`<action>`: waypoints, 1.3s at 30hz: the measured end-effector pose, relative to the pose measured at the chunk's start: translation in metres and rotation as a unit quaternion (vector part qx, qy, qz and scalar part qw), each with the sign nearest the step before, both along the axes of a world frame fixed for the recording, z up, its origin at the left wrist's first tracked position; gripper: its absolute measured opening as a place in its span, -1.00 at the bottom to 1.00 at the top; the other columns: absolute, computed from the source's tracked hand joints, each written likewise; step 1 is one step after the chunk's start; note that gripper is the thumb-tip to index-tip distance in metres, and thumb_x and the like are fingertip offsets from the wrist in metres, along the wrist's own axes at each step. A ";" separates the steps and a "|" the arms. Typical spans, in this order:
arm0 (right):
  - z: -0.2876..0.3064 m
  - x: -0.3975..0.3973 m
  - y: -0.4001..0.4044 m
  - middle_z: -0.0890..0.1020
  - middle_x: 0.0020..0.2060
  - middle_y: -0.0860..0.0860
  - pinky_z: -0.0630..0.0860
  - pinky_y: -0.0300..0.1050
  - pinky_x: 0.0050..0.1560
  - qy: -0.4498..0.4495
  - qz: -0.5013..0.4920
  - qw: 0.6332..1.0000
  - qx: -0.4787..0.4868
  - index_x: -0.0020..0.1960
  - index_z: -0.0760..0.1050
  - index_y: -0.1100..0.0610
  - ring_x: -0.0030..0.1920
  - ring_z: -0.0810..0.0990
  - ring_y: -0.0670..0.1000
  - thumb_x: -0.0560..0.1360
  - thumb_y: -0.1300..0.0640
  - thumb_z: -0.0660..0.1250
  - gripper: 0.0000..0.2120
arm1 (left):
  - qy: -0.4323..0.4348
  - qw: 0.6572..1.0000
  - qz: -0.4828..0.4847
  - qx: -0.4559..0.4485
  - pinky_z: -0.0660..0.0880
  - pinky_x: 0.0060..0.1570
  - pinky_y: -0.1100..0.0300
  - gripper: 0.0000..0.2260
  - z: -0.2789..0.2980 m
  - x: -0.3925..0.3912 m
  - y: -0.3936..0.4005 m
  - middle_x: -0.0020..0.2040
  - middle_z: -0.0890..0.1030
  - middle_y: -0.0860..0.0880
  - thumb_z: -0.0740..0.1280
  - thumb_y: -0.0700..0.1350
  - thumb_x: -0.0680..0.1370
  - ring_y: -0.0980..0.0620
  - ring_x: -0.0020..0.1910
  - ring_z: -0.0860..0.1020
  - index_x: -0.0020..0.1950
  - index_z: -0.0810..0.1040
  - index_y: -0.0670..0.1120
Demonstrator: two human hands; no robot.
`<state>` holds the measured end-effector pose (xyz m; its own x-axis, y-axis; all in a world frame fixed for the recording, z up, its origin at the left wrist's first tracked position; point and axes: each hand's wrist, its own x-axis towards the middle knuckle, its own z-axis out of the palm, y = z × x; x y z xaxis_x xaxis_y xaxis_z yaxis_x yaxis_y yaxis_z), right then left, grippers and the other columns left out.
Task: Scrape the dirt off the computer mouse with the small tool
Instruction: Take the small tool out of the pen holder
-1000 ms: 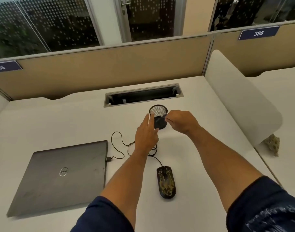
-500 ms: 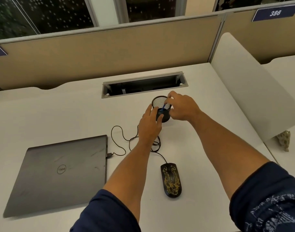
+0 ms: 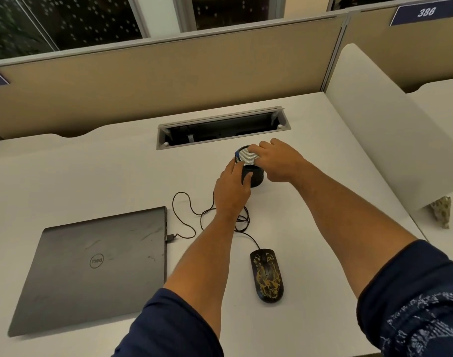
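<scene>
Head view, task's thing: we see the computer mouse point(image 3: 267, 275) lying on the white tabletop point(image 3: 91, 176), near us and right of centre, untouched, its top blotched with yellowish dirt.
Head view, cable: its cord point(image 3: 186, 217) loops left to the closed laptop point(image 3: 91, 266).
Head view, left hand: our left hand point(image 3: 233, 191) rests against the near side of the black mesh cup point(image 3: 255, 173), fingers spread along its wall, bracing it rather than clamped.
Head view, right hand: our right hand point(image 3: 279, 161) covers the cup's rim from the right, fingers reaching in; whether they have closed on anything we cannot tell.
Head view, tool: a small blue thing point(image 3: 237, 153) shows at the cup's far-left rim; we judge it the small tool, though it is too small to be sure.
Handling: we judge the mouse light, stiff and smooth, likely to slide on the tabletop, so we would pin it by its sides with one hand while scraping.
Hidden: the cup's contents, our right fingertips and the mouse's underside.
Cut off: both sleeves at the near edge.
</scene>
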<state>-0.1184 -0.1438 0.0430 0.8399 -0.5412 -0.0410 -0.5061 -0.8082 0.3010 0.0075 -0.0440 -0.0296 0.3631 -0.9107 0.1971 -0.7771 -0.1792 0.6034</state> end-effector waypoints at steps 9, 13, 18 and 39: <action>0.000 0.024 -0.004 0.58 0.32 0.08 0.36 0.09 0.38 -0.179 -0.115 0.962 0.171 0.38 0.50 0.02 0.26 0.53 0.15 0.58 0.03 0.33 -0.62 | -0.003 1.000 0.007 -0.019 0.48 0.33 -0.02 -0.59 0.002 -0.001 -0.001 0.42 0.55 -0.07 0.36 -0.02 0.64 -0.12 0.34 0.55 0.47 0.47 -0.07; -0.004 0.032 -0.002 0.52 0.39 0.09 0.31 0.14 0.43 -0.192 -0.130 0.956 0.178 0.52 0.34 -0.10 0.35 0.48 0.18 0.63 0.02 0.23 -0.54 | -0.004 0.999 0.007 -0.033 0.53 0.26 0.00 -0.63 0.004 -0.003 0.000 0.37 0.59 -0.07 0.38 -0.04 0.63 -0.11 0.28 0.59 0.42 0.51 -0.09; -0.013 0.034 -0.001 0.48 0.43 0.08 0.32 0.13 0.43 -0.097 -0.144 0.979 0.105 0.56 0.25 -0.10 0.38 0.45 0.18 0.64 -0.10 0.20 -0.49 | -0.017 0.998 -0.002 -0.055 0.55 0.17 0.04 -0.64 0.004 -0.002 0.001 0.32 0.62 -0.08 0.42 -0.09 0.60 -0.12 0.21 0.62 0.39 0.52 -0.11; -0.011 0.033 0.005 0.58 0.31 0.12 0.43 0.05 0.36 -0.186 -0.248 0.939 0.150 0.43 0.47 0.10 0.26 0.55 0.17 0.60 -0.01 0.31 -0.57 | -0.041 0.999 -0.016 0.012 0.45 0.36 -0.03 -0.54 0.008 0.000 0.003 0.45 0.51 -0.09 0.37 -0.02 0.63 -0.13 0.39 0.50 0.51 0.42 -0.08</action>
